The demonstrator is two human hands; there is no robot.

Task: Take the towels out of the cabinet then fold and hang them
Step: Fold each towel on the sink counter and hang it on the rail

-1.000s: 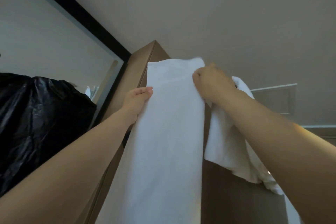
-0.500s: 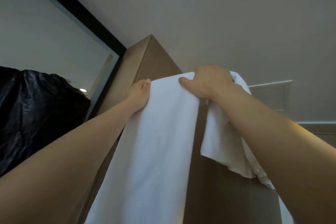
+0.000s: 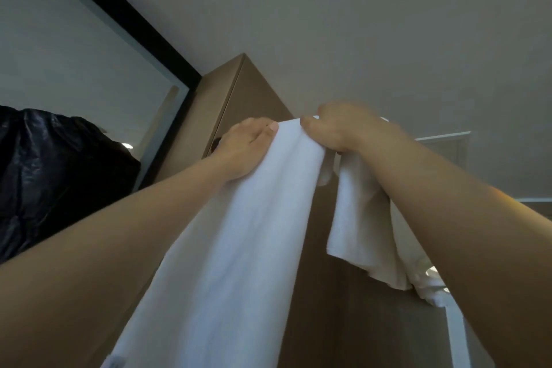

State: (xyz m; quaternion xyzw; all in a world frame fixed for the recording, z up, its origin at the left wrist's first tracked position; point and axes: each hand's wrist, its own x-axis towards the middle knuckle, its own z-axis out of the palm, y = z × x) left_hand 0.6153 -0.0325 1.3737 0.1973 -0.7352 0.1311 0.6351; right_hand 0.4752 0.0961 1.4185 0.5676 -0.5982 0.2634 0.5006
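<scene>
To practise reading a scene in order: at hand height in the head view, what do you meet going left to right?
Black plastic bag → left hand → long white towel → right hand → crumpled white towel hanging below that hand.

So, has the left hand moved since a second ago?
Yes. Against the top corner of the cabinet, the left hand has shifted right, toward the right hand, bunching the top edge of the white towel narrower.
</scene>
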